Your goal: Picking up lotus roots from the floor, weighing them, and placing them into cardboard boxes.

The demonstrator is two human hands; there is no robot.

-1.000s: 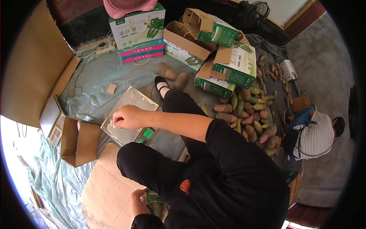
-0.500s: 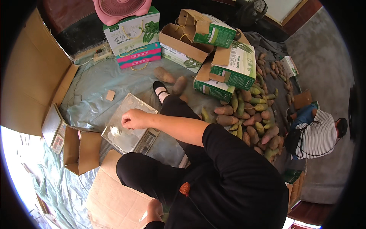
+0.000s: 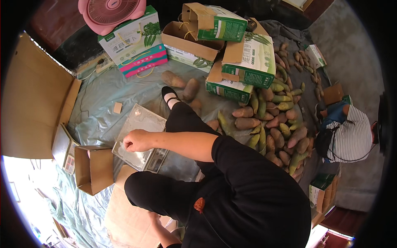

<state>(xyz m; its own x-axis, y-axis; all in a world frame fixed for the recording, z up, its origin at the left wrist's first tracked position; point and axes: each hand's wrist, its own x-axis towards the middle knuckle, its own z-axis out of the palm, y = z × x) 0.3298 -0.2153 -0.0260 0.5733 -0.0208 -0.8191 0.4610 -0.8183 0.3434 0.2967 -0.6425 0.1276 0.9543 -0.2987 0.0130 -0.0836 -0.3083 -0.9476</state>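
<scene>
My right hand (image 3: 137,140) hovers over a flat platform scale (image 3: 142,117), with its fingers curled together and nothing visible in them. The scale's plate looks dusty, and its panel faces my legs. Down by my bent left knee, my left hand (image 3: 154,218) is partly covered by the black trouser leg. It is low over a flat cardboard sheet (image 3: 124,215), and its fingers do not show clearly. Beside my left forearm, a bit of something green (image 3: 180,232) shows at my lap. An open cardboard box (image 3: 101,169) stands left of the scale.
A heap of green radishes and reddish-brown roots (image 3: 264,120) lies to the right. Printed cartons (image 3: 248,58) are stacked behind it. A pink fan (image 3: 111,12) tops more boxes. Another scale (image 3: 63,144) leans at left. A person in a striped shirt (image 3: 351,134) crouches far right.
The view has shifted slightly. My left hand has moved forward and left, farther under the knee. My right hand stays curled above the scale, slightly lower on its plate.
</scene>
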